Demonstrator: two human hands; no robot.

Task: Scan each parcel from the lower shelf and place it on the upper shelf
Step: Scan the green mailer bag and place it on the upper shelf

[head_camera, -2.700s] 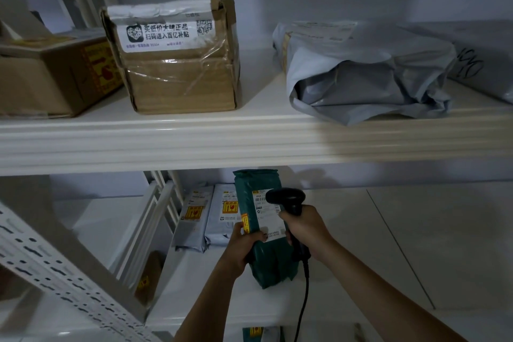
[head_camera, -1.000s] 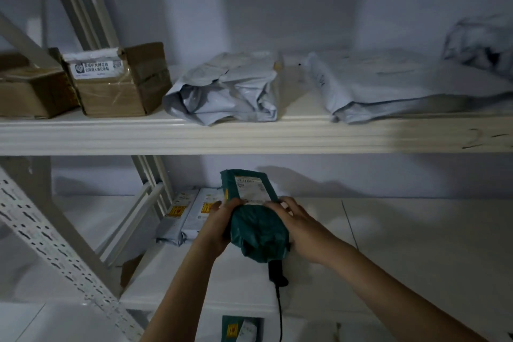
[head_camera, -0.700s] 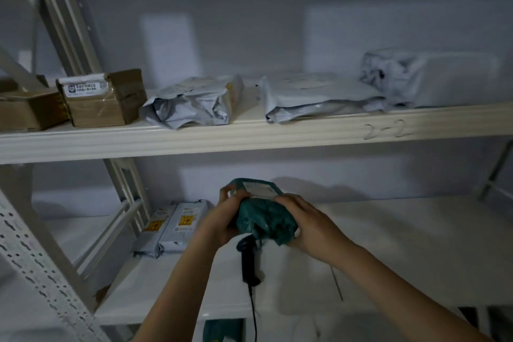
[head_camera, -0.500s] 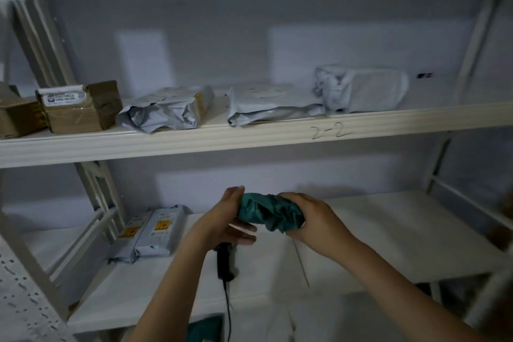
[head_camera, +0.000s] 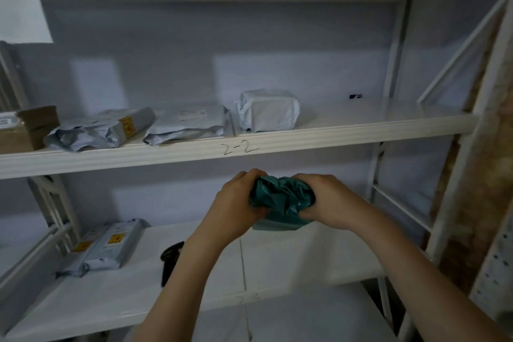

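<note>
Both your left hand (head_camera: pixel 238 204) and right hand (head_camera: pixel 327 203) clutch the green parcel (head_camera: pixel 280 203) mid-frame, below the upper shelf (head_camera: pixel 361 130) — that scrunched bag could clip the shelf lip going up.

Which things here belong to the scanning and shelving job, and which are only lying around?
Job:
green parcel, held by left hand and right hand
scanner on lower shelf
two grey parcels still on it
upper shelf

Around:
grey parcels and a box already up there
upright post
</note>
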